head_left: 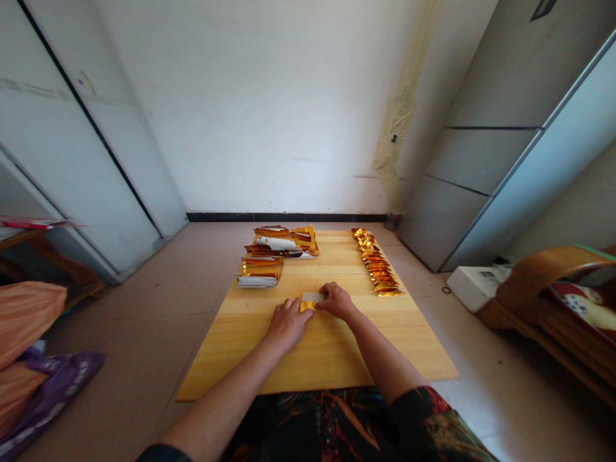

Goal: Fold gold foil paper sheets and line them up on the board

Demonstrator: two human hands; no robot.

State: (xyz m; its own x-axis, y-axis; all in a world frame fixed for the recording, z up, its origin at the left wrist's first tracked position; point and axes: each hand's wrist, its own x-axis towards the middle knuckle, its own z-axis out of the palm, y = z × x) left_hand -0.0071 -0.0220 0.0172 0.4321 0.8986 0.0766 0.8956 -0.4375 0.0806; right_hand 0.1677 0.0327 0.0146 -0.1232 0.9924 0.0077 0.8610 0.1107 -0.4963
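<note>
Both my hands work over the middle of the wooden board. My left hand (289, 325) presses its fingers and thumb on a small piece of gold foil paper (307, 307). With fingertips pinched together, my right hand (337, 300) grips the right end of the same piece, where a pale whitish part (312, 297) shows. Beyond my left hand lies a stack of gold foil sheets (261, 267) with white edges. Behind it are more sheets in opened, crumpled wrapping (278, 244). A row of folded gold foil pieces (378, 266) runs along the board's right side.
The wooden board (317, 366) reaches close to my lap. A white wall (269, 115) stands ahead, with a grey fridge (462, 160) at the right. A white box (474, 287) and wooden furniture (534, 301) are on the right; bags (58, 385) lie at the left.
</note>
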